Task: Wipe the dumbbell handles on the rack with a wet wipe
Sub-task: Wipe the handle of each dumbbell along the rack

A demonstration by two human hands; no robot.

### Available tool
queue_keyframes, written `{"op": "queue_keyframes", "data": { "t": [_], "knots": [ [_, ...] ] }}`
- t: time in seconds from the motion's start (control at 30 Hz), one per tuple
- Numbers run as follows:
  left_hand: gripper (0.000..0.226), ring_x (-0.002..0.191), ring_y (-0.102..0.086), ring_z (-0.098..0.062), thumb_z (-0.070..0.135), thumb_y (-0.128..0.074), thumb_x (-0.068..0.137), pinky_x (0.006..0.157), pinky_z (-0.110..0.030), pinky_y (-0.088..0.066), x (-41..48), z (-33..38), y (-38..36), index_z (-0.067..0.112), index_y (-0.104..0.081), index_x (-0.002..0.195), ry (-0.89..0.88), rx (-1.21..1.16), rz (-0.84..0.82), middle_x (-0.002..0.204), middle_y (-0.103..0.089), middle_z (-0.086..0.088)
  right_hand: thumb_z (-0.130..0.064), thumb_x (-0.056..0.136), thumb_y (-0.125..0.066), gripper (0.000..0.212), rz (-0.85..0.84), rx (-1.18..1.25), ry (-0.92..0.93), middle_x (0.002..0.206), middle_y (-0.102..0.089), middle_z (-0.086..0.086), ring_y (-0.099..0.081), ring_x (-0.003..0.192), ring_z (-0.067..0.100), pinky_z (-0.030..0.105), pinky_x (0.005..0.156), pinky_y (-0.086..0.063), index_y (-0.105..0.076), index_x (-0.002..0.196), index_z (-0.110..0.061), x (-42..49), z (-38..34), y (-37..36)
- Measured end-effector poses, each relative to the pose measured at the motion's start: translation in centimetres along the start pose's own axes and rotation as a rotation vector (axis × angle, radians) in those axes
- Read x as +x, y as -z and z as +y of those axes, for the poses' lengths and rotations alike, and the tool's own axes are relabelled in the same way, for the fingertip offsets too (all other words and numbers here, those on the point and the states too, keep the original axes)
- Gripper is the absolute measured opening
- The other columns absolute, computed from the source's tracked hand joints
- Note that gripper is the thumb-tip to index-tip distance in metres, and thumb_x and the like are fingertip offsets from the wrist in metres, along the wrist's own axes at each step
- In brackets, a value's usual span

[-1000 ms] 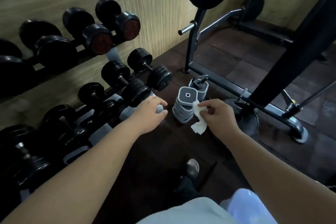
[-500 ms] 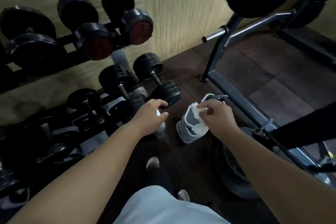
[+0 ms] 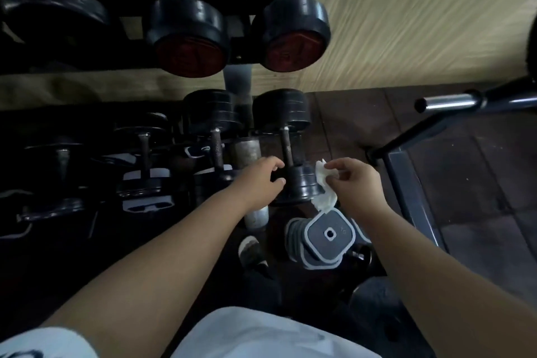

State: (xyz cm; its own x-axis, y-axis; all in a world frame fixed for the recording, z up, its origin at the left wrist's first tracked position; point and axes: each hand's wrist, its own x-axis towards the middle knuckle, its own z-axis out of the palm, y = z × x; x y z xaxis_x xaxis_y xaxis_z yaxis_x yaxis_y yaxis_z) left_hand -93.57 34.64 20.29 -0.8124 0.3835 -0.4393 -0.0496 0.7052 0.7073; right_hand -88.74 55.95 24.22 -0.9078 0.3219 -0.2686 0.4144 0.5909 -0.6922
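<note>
Two hands are in my view: my right hand (image 3: 357, 186) pinches the white wipe (image 3: 325, 197) just beside the rightmost lower-rack dumbbell (image 3: 303, 183), while my left hand (image 3: 258, 180), fingers (image 3: 274, 161) loosely curved and empty, hovers beside its handle (image 3: 287, 148).

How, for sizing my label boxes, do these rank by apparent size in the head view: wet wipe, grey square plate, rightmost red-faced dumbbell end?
1. rightmost red-faced dumbbell end
2. grey square plate
3. wet wipe, crumpled, partly hidden by the right hand
Nearness differs, so true sizes stay unsure.
</note>
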Motion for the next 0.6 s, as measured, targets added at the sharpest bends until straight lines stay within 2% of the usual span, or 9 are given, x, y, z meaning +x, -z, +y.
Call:
{"op": "queue_keyframes", "data": {
  "t": [0.17, 0.23, 0.3, 0.4, 0.53, 0.6],
  "knots": [
    [0.04, 0.124, -0.056, -0.017, 0.033, -0.061, 0.102, 0.099, -0.028, -0.043, 4.5, -0.8, -1.6, 0.024, -0.055, 0.14, 0.123, -0.084, 0.054, 0.145, -0.055, 0.001, -0.01, 0.084, -0.067, 0.025, -0.069, -0.016, -0.024, 0.091, -0.07, -0.005, -0.067, 0.086, 0.011, 0.026, 0.071, -0.054, -0.074, 0.1, -0.027, 4.1, 0.5, 0.0],
    [0.044, 0.118, -0.055, -0.016, 0.039, -0.063, 0.1, 0.093, -0.026, -0.041, 6.2, -1.5, -3.0, 0.023, -0.055, 0.14, 0.197, -0.141, 0.06, 0.146, -0.054, -0.001, -0.01, 0.085, -0.066, 0.024, -0.093, -0.044, -0.011, 0.092, -0.07, -0.008, -0.067, 0.086, 0.008, 0.029, 0.074, -0.057, -0.072, 0.102, -0.027, 5.7, 0.7, -0.5],
    [0.055, 0.124, -0.055, -0.021, 0.051, -0.064, 0.097, 0.097, -0.028, -0.041, 7.8, -2.1, -4.8, 0.022, -0.053, 0.142, 0.277, -0.177, 0.066, 0.147, -0.052, -0.004, -0.009, 0.085, -0.066, 0.026, -0.107, -0.093, 0.04, 0.093, -0.07, -0.008, -0.067, 0.084, 0.009, 0.032, 0.076, -0.058, -0.071, 0.103, -0.027, 7.5, 1.0, -1.1],
    [0.068, 0.136, -0.049, -0.029, 0.064, -0.062, 0.091, 0.11, -0.041, -0.043, 10.4, -2.8, -7.5, 0.021, -0.052, 0.143, 0.363, -0.185, 0.14, 0.147, -0.051, -0.007, -0.005, 0.083, -0.066, 0.027, -0.113, -0.174, 0.163, 0.101, -0.069, 0.0, -0.067, 0.09, 0.017, 0.035, 0.085, -0.056, -0.072, 0.105, -0.021, 10.9, 1.9, -2.5],
    [0.071, 0.14, -0.038, -0.03, 0.067, -0.06, 0.09, 0.114, -0.045, -0.037, 12.7, -3.7, -12.2, 0.018, -0.051, 0.142, 0.401, -0.102, 0.232, 0.147, -0.049, -0.007, -0.002, 0.083, -0.064, 0.027, -0.109, -0.209, 0.294, 0.103, -0.066, 0.0, -0.064, 0.091, 0.015, 0.026, 0.084, -0.051, -0.075, 0.102, -0.019, 15.3, 3.6, -4.6],
    [0.066, 0.137, -0.038, -0.027, 0.069, -0.062, 0.087, 0.112, -0.044, -0.036, 13.0, -4.1, -14.4, 0.02, -0.056, 0.133, 0.386, -0.109, 0.374, 0.14, -0.051, -0.004, -0.001, 0.084, -0.063, 0.026, -0.106, -0.192, 0.359, 0.102, -0.066, -0.001, -0.062, 0.09, 0.013, 0.011, 0.081, -0.045, -0.076, 0.1, -0.018, 17.2, 4.7, -5.5]
  ]
}}
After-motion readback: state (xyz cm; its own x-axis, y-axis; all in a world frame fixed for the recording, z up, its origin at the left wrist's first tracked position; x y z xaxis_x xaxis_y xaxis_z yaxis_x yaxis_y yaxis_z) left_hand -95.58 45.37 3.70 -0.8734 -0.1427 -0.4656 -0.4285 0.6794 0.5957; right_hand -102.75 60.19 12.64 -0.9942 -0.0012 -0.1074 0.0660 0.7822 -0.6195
